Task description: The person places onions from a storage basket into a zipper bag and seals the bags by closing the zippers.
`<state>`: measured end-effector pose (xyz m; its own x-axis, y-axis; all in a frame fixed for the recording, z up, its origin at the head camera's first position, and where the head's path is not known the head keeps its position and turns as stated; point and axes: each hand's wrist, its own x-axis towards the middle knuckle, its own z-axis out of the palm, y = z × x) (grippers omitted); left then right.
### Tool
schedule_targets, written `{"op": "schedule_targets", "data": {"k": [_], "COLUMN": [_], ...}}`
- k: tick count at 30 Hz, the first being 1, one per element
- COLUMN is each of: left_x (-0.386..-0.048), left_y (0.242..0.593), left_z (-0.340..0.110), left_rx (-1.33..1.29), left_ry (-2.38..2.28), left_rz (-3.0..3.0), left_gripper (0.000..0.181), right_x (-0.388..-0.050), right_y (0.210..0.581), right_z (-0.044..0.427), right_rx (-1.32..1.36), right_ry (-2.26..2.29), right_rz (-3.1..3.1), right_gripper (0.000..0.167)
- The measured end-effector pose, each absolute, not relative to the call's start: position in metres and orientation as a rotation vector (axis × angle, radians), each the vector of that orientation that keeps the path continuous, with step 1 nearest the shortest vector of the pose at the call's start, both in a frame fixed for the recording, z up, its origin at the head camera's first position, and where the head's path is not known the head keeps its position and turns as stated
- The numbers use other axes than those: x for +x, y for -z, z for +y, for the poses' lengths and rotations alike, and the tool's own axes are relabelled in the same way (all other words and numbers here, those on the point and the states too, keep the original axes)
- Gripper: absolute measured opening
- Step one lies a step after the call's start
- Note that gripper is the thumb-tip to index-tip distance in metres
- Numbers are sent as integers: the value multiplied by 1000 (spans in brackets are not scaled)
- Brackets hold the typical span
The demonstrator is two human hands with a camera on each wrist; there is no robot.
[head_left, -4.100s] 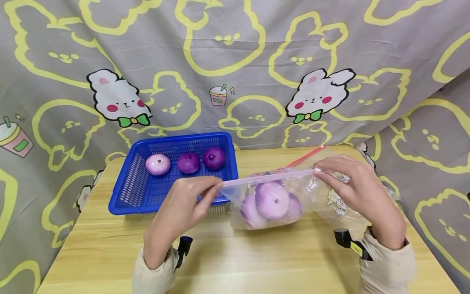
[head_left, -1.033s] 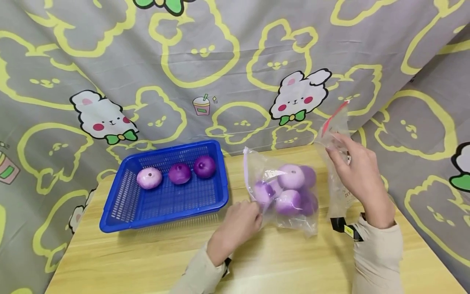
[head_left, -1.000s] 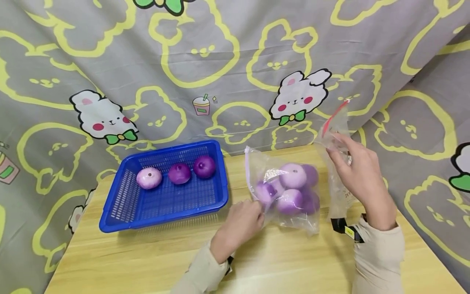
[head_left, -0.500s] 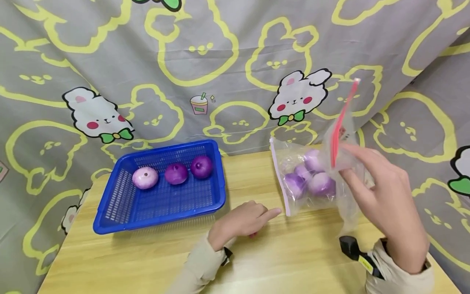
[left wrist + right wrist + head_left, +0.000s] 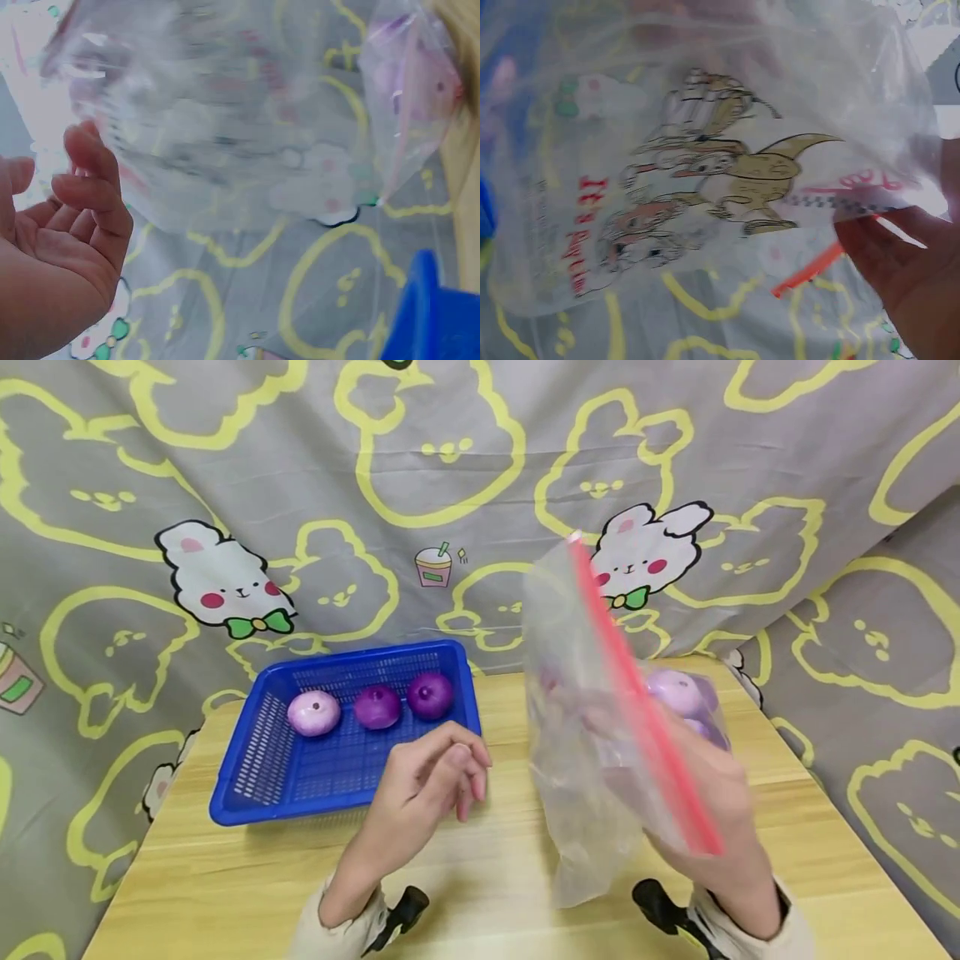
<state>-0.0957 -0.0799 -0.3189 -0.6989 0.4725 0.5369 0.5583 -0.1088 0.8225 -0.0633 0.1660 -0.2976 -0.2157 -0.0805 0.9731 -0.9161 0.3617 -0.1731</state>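
red-zip bag [image 5: 566, 760] swung across toward left hand [image 5: 416, 797]; left hand drawn back from filled bag [image 5: 712, 697]. red-zip bag now aloft between hands, pinched by right hand [image 5: 716, 797] near zip strip [image 5: 626, 668]; left hand released, fingers loosely bent. bag likely very light, limp, slippery; best held at stiffer zip strip. basket [image 5: 300, 808] rim just beyond left hand, filled bag beyond right; bench [image 5: 498, 860] between hands offers room.

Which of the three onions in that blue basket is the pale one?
The leftmost onion in the basket: it is mostly whitish-pink, while the middle onion and right onion are both deep purple.
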Motion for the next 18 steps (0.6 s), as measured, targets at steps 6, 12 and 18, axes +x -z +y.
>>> {"op": "schedule_targets", "data": {"k": [6,12,18], "left_x": [-95,-111,-117], "left_y": [310,317,327], "left_z": [-93,-98,-90], "left_rx": [-1099,-779,-763], "left_ry": [2001,1883,1723], "left_rz": [-2018,-2412,-2672], "left_gripper": [40,41,27], "right_x": [-70,-79,-88], "right_y": [298,308,312], "right_z": [139,135,142], "right_rx": [1248,1340,1341], "right_ry": [-988,-826,-910], "right_rz": [-1985,-2345,-2689], "right_gripper": [32,35,48]}}
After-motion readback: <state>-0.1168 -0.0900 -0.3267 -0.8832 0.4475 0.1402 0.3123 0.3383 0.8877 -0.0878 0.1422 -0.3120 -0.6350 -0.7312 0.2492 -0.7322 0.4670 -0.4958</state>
